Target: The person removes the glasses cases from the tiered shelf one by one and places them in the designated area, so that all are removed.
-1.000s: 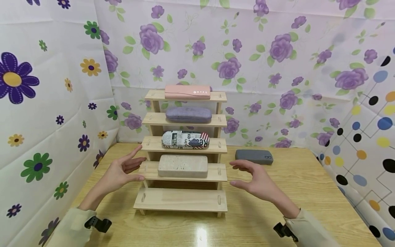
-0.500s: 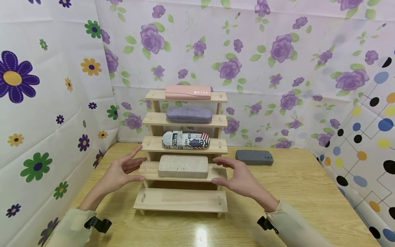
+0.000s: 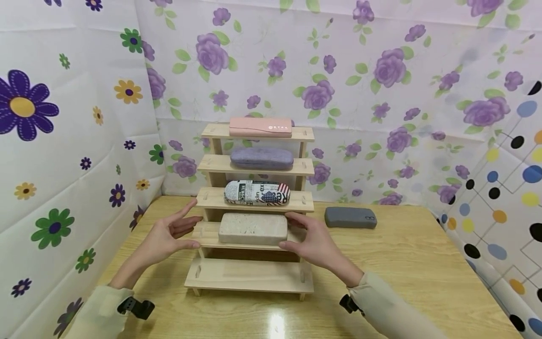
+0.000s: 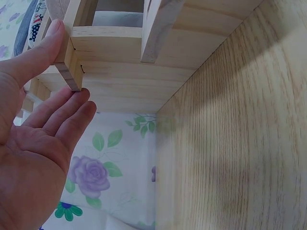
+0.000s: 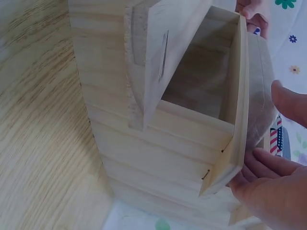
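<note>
A stepped wooden shelf (image 3: 249,273) carries a glasses case on every step except the lowest. My left hand (image 3: 163,238) holds the left end of the second step from the bottom, the thumb at its front and fingertips at the board's end (image 4: 72,72). On that step lies a beige speckled glasses case (image 3: 253,229). My right hand (image 3: 315,240) is at this case's right end, with the thumb in front and the fingers behind. In the right wrist view the thumb (image 5: 290,103) and the fingers (image 5: 268,167) flank the case; firm contact cannot be told.
Above are a newsprint-patterned case (image 3: 257,193), a purple case (image 3: 261,158) and a pink case (image 3: 260,127). A grey-blue case (image 3: 350,217) lies on the wooden table (image 3: 394,263) to the right. Floral cloth (image 3: 360,94) hangs behind the table.
My right hand has moved left from beside the shelf to the beige case's right end, its thumb and fingers still spread. My left hand has stayed at the shelf's left end.
</note>
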Demonstrator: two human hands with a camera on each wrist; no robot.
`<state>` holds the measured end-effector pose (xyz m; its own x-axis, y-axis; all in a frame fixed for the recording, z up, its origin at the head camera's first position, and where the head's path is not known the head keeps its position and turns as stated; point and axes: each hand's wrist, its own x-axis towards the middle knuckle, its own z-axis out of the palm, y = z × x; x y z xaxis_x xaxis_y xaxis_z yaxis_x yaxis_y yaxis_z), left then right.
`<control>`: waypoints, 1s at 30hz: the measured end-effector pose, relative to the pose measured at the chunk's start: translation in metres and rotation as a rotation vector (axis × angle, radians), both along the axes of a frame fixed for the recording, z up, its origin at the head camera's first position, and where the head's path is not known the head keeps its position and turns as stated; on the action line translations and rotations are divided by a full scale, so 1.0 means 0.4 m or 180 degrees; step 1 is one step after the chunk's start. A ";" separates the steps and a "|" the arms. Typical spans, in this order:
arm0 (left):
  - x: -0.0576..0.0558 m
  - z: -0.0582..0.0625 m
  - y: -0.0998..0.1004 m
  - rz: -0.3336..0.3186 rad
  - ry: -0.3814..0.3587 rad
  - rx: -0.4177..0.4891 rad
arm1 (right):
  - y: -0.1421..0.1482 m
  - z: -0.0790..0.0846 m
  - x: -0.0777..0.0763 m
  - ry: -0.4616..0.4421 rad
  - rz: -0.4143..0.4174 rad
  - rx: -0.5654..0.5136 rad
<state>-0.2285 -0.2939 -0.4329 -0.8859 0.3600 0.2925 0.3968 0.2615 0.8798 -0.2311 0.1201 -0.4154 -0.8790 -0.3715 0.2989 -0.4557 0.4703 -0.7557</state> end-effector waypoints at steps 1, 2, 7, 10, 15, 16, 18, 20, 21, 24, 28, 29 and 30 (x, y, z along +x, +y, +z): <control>0.000 0.000 0.001 -0.0003 -0.0007 0.0005 | -0.003 -0.001 -0.001 0.0003 -0.0007 -0.0018; -0.001 0.000 0.001 -0.0006 -0.0014 0.0006 | -0.006 -0.002 -0.001 0.0013 -0.0023 -0.0028; -0.002 -0.001 0.001 -0.0007 -0.0028 0.0018 | -0.018 -0.004 -0.001 0.0073 -0.0092 -0.0025; -0.003 -0.004 0.000 -0.0008 -0.0020 0.0016 | -0.021 -0.004 0.000 0.0097 -0.0128 -0.0015; -0.002 -0.009 -0.001 -0.0005 -0.0027 0.0004 | -0.021 -0.007 0.004 0.0059 -0.0163 -0.0032; -0.001 -0.010 -0.001 -0.0005 -0.0030 0.0001 | -0.020 -0.008 0.005 0.0044 -0.0164 -0.0043; 0.000 -0.010 -0.001 -0.0001 -0.0037 -0.0008 | -0.018 -0.010 0.006 0.0034 -0.0167 -0.0059; 0.001 -0.011 -0.002 0.0006 -0.0035 -0.0021 | -0.015 -0.010 0.008 0.0028 -0.0167 -0.0066; 0.001 -0.010 -0.002 0.0008 -0.0033 -0.0022 | -0.013 -0.010 0.009 0.0032 -0.0170 -0.0060; 0.001 -0.008 -0.001 0.0000 -0.0021 -0.0010 | -0.006 -0.009 0.016 0.0051 -0.0181 -0.0019; 0.001 -0.003 0.000 -0.0004 -0.0022 0.0009 | 0.003 -0.004 0.020 0.0103 -0.0163 0.0083; 0.002 -0.001 0.000 -0.0004 -0.0020 0.0013 | 0.003 -0.002 0.020 0.0120 -0.0146 0.0109; 0.002 0.000 0.000 0.0000 -0.0025 0.0009 | 0.003 0.000 0.019 0.0134 -0.0128 0.0136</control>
